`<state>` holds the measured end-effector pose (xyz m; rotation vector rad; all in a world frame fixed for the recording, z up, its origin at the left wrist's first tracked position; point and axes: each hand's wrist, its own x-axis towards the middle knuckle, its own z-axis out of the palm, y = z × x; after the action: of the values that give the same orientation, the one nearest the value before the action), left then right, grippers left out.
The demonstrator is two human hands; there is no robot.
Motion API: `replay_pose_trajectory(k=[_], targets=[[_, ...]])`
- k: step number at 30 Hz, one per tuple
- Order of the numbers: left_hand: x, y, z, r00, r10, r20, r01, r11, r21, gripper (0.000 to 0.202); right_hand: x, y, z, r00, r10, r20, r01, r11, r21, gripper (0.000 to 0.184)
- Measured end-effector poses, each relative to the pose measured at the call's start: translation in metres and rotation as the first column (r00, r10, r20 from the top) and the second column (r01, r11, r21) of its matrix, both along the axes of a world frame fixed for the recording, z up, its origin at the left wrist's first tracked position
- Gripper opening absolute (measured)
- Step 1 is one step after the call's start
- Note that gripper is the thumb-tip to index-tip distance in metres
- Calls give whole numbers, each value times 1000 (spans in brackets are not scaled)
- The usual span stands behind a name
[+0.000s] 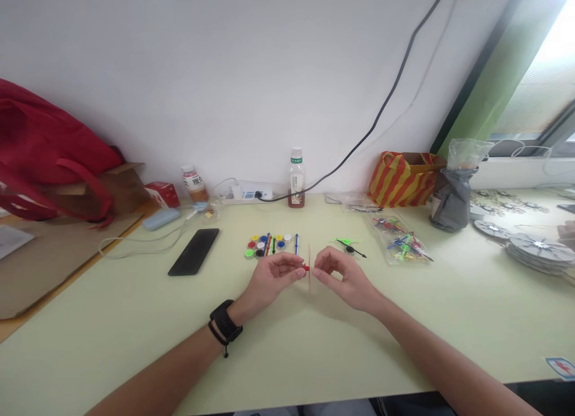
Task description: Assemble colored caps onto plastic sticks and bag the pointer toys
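Observation:
Just above the table, my left hand (278,277) pinches the small red base of a spinner (307,268) between thumb and fingertips. The spinner's thin pointer (309,284) is upright and smeared by motion into a pale reddish streak. Close on its other side is my right hand (344,275), fingers curled in with the thumb; I see nothing in them, and whether they touch the pointer I cannot tell. Behind my left hand lie several coloured round bases (259,246) and arrow pointers (296,244). Beyond my right hand lies a spinner with black and green pointers (350,249).
Clear bags of coloured pointers (406,245) lie to the right, before a striped bag (404,179) and stacked grey discs (539,251). A phone (194,252) is on the left. At the wall stands a bottle (296,179), with a black cable (381,107) hanging nearby.

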<state>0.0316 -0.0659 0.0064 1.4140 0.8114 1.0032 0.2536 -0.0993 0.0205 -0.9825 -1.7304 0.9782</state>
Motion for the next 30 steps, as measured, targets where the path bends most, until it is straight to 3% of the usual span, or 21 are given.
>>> replay_pose_trajectory(k=[9, 15, 18, 19, 21, 23, 28, 30], targets=[[1, -3, 4, 999, -35, -6, 35, 999, 12, 29, -3, 0, -7, 1000, 14, 6, -14, 1000, 19, 19], [0, -2, 4, 1000, 3, -12, -2, 1000, 19, 28, -1, -3, -7, 998, -47, -35, 51, 992, 114, 54], [0, -2, 2, 1000, -4, -2, 4, 1000, 10, 30, 0, -4, -5, 997, -81, -12, 82, 992, 92, 26], [0, -2, 2, 1000, -3, 3, 3, 1000, 8, 30, 1, -3, -4, 998, -65, 6, 65, 996, 54, 28], [0, -2, 1, 1000, 2, 12, -2, 1000, 4, 30, 2, -2, -1, 1000, -16, 23, 16, 1000, -22, 54], [1, -2, 1, 1000, 6, 15, -6, 1000, 4, 30, 3, 0, 0, 1000, 10, 15, -10, 999, -46, 60], [1, -3, 4, 1000, -10, 10, 9, 1000, 16, 29, 0, 1, 1, 1000, 6, -9, -7, 1000, -27, 31], [1, -4, 4, 1000, -25, 4, 25, 999, 23, 29, -2, 1, -1, 1000, 16, -13, -16, 999, -29, 28]])
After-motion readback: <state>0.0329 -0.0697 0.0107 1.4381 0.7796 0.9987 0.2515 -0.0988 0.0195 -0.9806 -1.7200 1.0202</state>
